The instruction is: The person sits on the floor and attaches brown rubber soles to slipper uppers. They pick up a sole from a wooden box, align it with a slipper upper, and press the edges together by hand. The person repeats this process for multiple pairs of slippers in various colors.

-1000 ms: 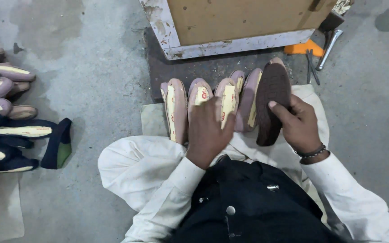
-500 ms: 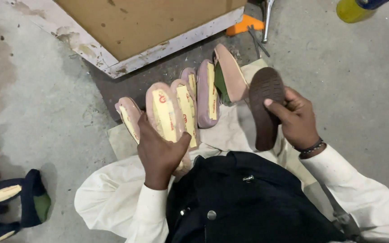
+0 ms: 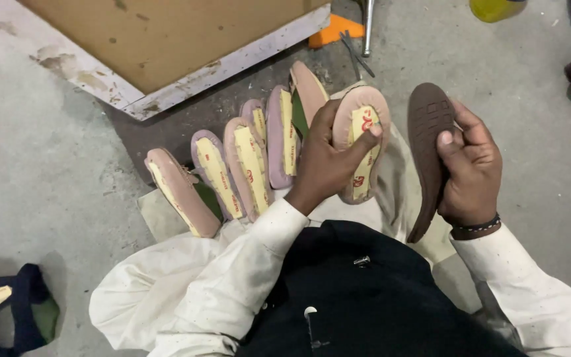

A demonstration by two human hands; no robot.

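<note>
The left hand (image 3: 328, 158) grips a pink upper (image 3: 363, 142), sole side up; the right hand (image 3: 470, 165) grips a brown sole (image 3: 429, 145) just beside it, both above the lap. To join them well, line toe and heel up squarely before pressing. Half a second ago the left hand was down among the row of uppers (image 3: 246, 165) on the floor (image 3: 54, 165); now it has lifted one up.
</note>
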